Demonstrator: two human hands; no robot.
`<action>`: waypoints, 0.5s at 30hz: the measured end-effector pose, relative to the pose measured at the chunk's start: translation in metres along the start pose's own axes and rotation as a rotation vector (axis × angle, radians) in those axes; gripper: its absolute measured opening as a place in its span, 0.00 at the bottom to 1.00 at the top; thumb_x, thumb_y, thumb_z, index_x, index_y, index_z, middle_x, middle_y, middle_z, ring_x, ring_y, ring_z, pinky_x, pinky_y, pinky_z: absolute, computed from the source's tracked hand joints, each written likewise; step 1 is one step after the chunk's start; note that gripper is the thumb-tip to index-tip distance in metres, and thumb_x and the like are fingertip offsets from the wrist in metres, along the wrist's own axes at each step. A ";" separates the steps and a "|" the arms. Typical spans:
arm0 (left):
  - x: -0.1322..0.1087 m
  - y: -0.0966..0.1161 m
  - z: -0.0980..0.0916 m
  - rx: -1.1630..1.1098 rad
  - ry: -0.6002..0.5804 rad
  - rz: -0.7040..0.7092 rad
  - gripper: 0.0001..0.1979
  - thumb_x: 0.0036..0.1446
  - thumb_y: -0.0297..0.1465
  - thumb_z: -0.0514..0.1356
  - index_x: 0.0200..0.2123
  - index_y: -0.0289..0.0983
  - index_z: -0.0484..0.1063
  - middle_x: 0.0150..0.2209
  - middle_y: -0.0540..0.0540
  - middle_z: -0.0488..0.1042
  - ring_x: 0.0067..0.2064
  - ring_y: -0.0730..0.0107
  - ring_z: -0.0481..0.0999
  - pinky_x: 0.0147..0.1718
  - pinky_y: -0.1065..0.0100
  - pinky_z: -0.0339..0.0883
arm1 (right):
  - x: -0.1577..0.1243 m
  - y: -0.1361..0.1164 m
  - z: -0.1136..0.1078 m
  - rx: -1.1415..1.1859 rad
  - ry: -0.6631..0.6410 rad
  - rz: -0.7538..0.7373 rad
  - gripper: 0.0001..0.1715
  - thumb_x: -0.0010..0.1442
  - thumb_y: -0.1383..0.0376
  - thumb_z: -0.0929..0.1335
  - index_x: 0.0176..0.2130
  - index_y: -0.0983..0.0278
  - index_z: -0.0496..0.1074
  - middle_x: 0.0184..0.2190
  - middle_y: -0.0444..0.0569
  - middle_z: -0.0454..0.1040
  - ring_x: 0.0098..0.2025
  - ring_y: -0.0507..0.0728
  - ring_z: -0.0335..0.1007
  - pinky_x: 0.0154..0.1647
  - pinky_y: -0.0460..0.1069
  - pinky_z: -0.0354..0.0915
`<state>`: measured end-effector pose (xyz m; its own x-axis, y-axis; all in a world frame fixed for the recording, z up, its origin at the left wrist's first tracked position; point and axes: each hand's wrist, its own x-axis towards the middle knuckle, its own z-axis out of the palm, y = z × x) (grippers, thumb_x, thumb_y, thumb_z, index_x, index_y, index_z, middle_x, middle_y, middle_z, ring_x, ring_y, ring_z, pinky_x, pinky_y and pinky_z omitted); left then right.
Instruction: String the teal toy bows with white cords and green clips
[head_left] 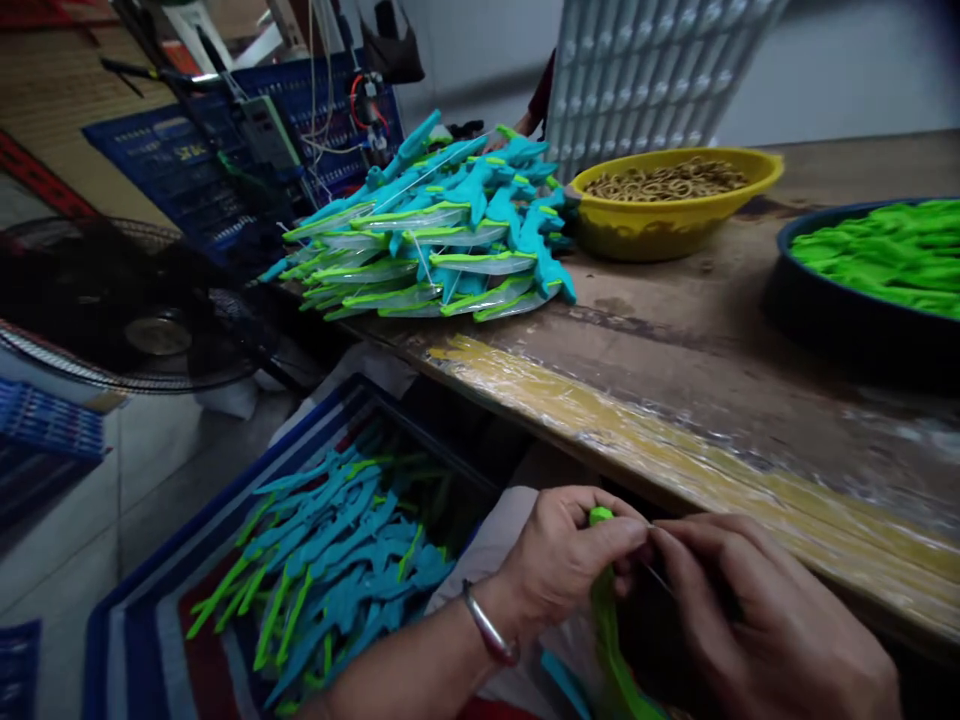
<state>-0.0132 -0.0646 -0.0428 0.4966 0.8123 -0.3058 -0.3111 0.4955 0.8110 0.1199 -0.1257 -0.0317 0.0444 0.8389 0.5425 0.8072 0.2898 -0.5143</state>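
Green strip is hanging at near right, before the tabletop; my left hand is pinching it, my right hand is seemingly pinching a thin thread, perhaps attaching; next is probably needing gentle tension.

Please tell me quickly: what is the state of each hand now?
Left hand: closed, holding a bright green strip.
Right hand: closed in a pinch beside the left fingertips; what it pinches is too small to tell.
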 end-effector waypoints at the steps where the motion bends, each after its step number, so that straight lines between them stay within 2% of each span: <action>1: 0.000 0.000 -0.002 -0.003 0.008 -0.001 0.20 0.42 0.43 0.72 0.27 0.32 0.75 0.21 0.50 0.70 0.19 0.78 0.65 0.18 0.73 0.59 | 0.000 0.001 0.003 -0.036 0.000 -0.018 0.11 0.73 0.62 0.62 0.38 0.62 0.68 0.35 0.48 0.71 0.35 0.54 0.72 0.39 0.49 0.63; 5: -0.002 -0.001 -0.007 -0.003 0.061 -0.013 0.20 0.42 0.44 0.73 0.27 0.32 0.75 0.21 0.50 0.71 0.19 0.78 0.65 0.18 0.73 0.59 | 0.003 -0.001 0.013 -0.117 0.044 -0.107 0.10 0.73 0.66 0.61 0.37 0.64 0.66 0.33 0.48 0.69 0.33 0.54 0.68 0.36 0.50 0.61; 7: -0.004 -0.001 -0.008 -0.001 0.079 -0.014 0.19 0.45 0.42 0.73 0.27 0.32 0.75 0.21 0.50 0.71 0.19 0.78 0.65 0.18 0.74 0.58 | 0.004 -0.004 0.016 -0.111 0.043 -0.096 0.10 0.73 0.68 0.61 0.37 0.64 0.65 0.33 0.48 0.67 0.33 0.54 0.66 0.36 0.50 0.61; 15: 0.000 0.000 -0.007 -0.001 0.032 -0.014 0.18 0.48 0.41 0.72 0.26 0.32 0.74 0.23 0.51 0.69 0.21 0.78 0.64 0.18 0.75 0.59 | 0.005 -0.002 0.016 0.133 -0.033 0.170 0.13 0.72 0.70 0.59 0.33 0.62 0.62 0.30 0.44 0.64 0.30 0.53 0.63 0.32 0.48 0.60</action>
<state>-0.0190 -0.0619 -0.0463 0.4746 0.8146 -0.3334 -0.3052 0.5075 0.8058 0.1092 -0.1145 -0.0382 0.1518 0.8950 0.4194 0.7050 0.1994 -0.6806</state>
